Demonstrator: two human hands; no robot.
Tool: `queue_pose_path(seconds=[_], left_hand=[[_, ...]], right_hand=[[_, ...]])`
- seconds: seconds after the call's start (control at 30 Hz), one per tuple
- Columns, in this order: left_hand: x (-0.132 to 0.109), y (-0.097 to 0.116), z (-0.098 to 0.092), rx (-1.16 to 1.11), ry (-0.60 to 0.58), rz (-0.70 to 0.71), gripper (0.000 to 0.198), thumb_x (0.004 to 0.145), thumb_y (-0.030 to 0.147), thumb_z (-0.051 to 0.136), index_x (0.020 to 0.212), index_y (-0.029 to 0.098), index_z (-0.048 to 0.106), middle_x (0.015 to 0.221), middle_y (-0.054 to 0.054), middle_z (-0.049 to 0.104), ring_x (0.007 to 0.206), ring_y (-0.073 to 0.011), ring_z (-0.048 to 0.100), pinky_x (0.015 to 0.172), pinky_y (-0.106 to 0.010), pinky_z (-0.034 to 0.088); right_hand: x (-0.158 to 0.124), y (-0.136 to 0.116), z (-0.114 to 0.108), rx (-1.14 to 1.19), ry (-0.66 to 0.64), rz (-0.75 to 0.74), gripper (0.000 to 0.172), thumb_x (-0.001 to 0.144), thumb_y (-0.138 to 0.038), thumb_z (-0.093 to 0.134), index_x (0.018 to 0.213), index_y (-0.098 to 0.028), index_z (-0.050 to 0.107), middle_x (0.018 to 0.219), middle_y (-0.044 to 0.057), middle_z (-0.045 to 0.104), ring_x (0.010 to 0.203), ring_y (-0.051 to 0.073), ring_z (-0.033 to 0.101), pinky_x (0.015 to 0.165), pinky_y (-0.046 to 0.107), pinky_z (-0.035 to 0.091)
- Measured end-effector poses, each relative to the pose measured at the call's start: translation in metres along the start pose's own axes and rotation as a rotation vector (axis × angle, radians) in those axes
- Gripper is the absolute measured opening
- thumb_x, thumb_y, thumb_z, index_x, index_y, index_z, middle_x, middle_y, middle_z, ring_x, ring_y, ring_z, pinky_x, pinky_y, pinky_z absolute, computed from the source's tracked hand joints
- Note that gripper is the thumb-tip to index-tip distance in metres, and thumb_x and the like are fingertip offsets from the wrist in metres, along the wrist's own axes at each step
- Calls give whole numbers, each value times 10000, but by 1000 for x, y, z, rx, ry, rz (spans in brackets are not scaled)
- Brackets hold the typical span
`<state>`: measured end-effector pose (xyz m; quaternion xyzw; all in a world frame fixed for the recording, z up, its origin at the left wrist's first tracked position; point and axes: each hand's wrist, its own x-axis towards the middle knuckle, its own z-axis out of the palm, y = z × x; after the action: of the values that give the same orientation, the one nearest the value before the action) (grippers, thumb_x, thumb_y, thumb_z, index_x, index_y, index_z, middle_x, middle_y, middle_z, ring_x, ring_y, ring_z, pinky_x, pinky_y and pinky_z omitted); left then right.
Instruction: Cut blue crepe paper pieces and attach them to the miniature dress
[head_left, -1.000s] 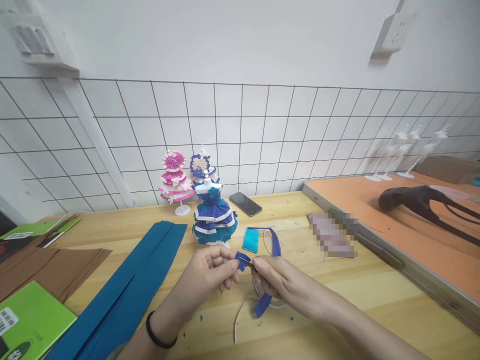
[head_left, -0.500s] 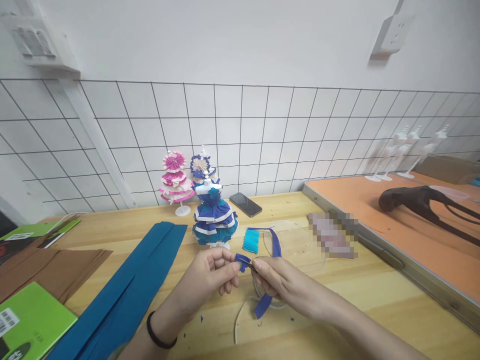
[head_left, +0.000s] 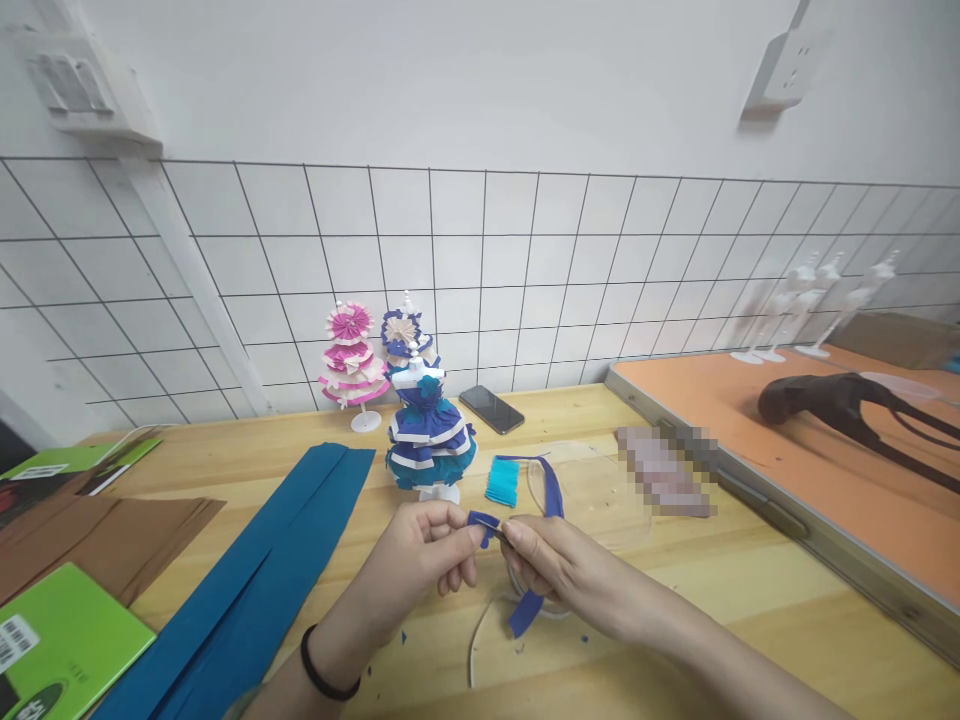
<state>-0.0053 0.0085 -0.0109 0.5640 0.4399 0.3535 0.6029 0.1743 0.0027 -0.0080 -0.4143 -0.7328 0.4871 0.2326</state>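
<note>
Between the thumb and fingers of my left hand (head_left: pixel 429 548) is a small piece of dark blue crepe paper (head_left: pixel 481 519). My right hand (head_left: pixel 555 562) is closed on small scissors (head_left: pixel 495 529); their thin blades lie at the blue paper, and the handles are hidden in my fingers. Just behind my hands stands a mini dress form in a blue, teal and white paper dress (head_left: pixel 429 440). Near my right hand lie a dark blue paper strip (head_left: pixel 553 487), a folded turquoise paper piece (head_left: pixel 502 482) and a white cord (head_left: pixel 474 640).
Long teal paper (head_left: pixel 262 560), brown paper (head_left: pixel 97 540) and a green packet (head_left: pixel 75 640) lie to the left. Behind are a pink dress form (head_left: pixel 350 365), another blue-trimmed one (head_left: pixel 402 328) and a phone (head_left: pixel 492 409). An orange board (head_left: pixel 847 480) with a raised edge stands at right.
The scissors and the blue paper have shifted very slightly in my fingers. Both hands keep nearly the same place, and the rest of the table looks unchanged.
</note>
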Motion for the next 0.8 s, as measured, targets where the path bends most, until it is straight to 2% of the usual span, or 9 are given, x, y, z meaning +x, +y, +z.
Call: queue_pose_path(seconds=[0.33, 0.8], left_hand=[[2, -4, 8, -46, 45, 31, 229, 716, 333, 561, 587, 151, 511, 463, 18, 538, 403, -69, 416, 424, -193, 325], [1, -3, 7, -13, 38, 61, 219, 722, 323, 556, 597, 147, 519, 490, 17, 535, 416, -66, 419, 437, -196, 342]], right_hand=[[0, -1, 0, 53, 1, -28, 433, 880, -500, 185, 659, -177, 371, 549, -60, 281, 485, 79, 262, 455, 202, 251], [0, -1, -1, 20, 18, -21, 452, 874, -514, 181, 645, -172, 367, 543, -55, 304, 485, 77, 281, 462, 198, 263]])
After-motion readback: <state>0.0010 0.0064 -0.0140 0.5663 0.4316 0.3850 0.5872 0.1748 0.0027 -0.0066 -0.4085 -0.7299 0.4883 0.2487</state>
